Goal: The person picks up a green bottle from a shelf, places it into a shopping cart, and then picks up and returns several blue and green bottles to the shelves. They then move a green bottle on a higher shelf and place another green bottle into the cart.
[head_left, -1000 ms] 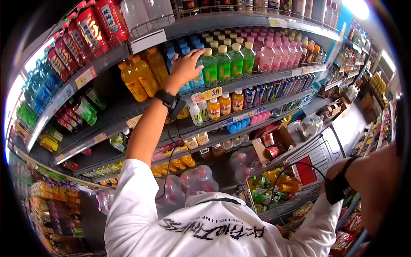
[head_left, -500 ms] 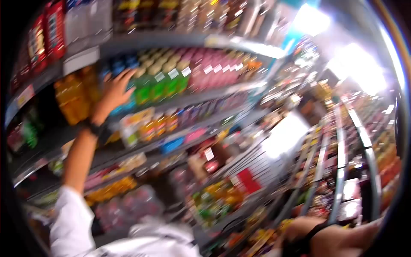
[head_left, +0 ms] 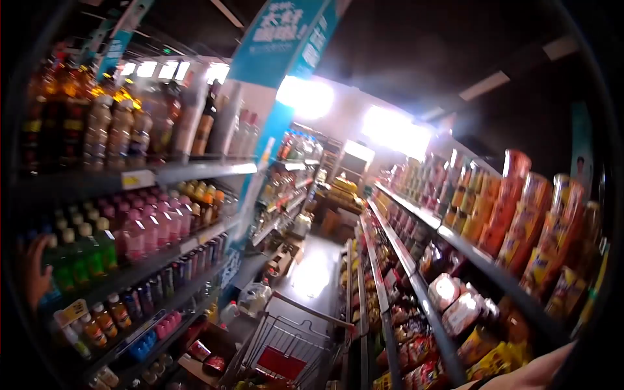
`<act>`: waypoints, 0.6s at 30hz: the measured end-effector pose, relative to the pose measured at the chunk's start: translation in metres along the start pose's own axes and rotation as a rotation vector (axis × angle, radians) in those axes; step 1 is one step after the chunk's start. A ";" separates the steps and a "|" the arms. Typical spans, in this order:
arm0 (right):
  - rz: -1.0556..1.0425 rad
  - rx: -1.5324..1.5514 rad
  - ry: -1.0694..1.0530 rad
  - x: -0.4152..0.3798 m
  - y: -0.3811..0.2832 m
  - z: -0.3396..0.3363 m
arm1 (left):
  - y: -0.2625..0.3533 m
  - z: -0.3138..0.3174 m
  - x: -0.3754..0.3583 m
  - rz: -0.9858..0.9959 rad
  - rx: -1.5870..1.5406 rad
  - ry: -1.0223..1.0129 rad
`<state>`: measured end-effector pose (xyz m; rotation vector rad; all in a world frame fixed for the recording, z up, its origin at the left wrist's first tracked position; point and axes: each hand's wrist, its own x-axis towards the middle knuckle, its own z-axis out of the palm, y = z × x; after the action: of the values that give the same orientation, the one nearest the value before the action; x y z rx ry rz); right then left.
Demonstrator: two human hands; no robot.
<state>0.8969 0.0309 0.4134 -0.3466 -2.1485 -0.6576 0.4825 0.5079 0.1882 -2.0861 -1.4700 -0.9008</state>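
At the far left edge, my left hand (head_left: pixel 36 273) is raised beside bottles with blue caps and green bottles (head_left: pixel 84 257) on a shelf. Its fingers look spread, and the dim edge of the view hides part of it. Pink bottles (head_left: pixel 153 227) stand to the right of the green ones. Only a forearm shows of my right arm, at the bottom right over yellow snack packs (head_left: pixel 500 357); the right hand itself is not visible.
A shopping cart (head_left: pixel 286 344) stands in the aisle (head_left: pixel 312 266), with boxes and a bag beside it. Stacked cans (head_left: pixel 513 214) and packets line the right shelves. A blue sign pillar (head_left: pixel 260 130) rises at the left shelf's end.
The view has swung to the right, down the aisle. My left hand has shifted to the far left edge, still beside the bottles. My right arm now shows only at the lower right corner.
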 end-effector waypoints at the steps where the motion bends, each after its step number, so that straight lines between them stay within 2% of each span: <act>1: -0.002 -0.031 -0.031 -0.014 0.001 0.004 | -0.012 0.028 0.000 0.034 -0.053 0.032; 2: 0.016 -0.052 -0.028 -0.024 0.005 0.008 | -0.005 0.026 0.005 0.068 -0.074 0.074; 3: 0.096 -0.111 -0.038 -0.033 0.011 -0.005 | -0.011 -0.010 0.001 -0.009 0.027 -0.040; 4: 0.125 -0.149 -0.079 -0.040 0.015 -0.012 | 0.015 -0.006 0.005 -0.121 0.054 -0.070; 5: 0.125 -0.188 -0.107 -0.050 0.017 -0.013 | 0.020 0.002 0.009 -0.071 0.086 -0.119; 6: 0.114 -0.206 -0.094 -0.063 0.016 -0.014 | -0.001 -0.015 0.015 -0.026 0.182 -0.138; 7: 0.111 -0.230 -0.097 -0.074 0.012 -0.017 | 0.018 -0.024 0.002 0.001 0.596 0.032; 8: 0.145 -0.237 -0.109 -0.082 0.018 -0.018 | 0.032 -0.041 0.003 0.114 0.700 0.088; 10: 0.225 -0.240 -0.116 -0.108 0.032 -0.020 | -0.006 -0.022 0.003 0.093 0.246 -0.146; 11: 0.246 -0.243 -0.094 -0.122 0.038 -0.020 | -0.015 -0.022 0.004 0.247 0.396 -0.090; 12: 0.272 -0.247 -0.072 -0.137 0.046 -0.022 | -0.006 -0.024 0.005 0.310 0.354 -0.054; 14: 0.310 -0.245 -0.012 -0.166 0.061 -0.021 | -0.017 -0.028 0.016 0.274 0.334 -0.112; 16: 0.351 -0.254 0.073 -0.198 0.069 -0.016 | -0.023 -0.033 0.024 0.292 0.125 -0.186; 17: 0.394 -0.264 0.137 -0.212 0.075 -0.014 | -0.026 -0.031 0.027 0.341 0.122 -0.169; 18: 0.464 -0.262 0.215 -0.228 0.076 -0.013 | -0.017 -0.031 0.024 0.315 0.272 -0.101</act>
<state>1.0788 0.0829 0.2646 -0.8457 -1.6955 -0.6683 0.4634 0.5088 0.2264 -2.1001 -1.1861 -0.4556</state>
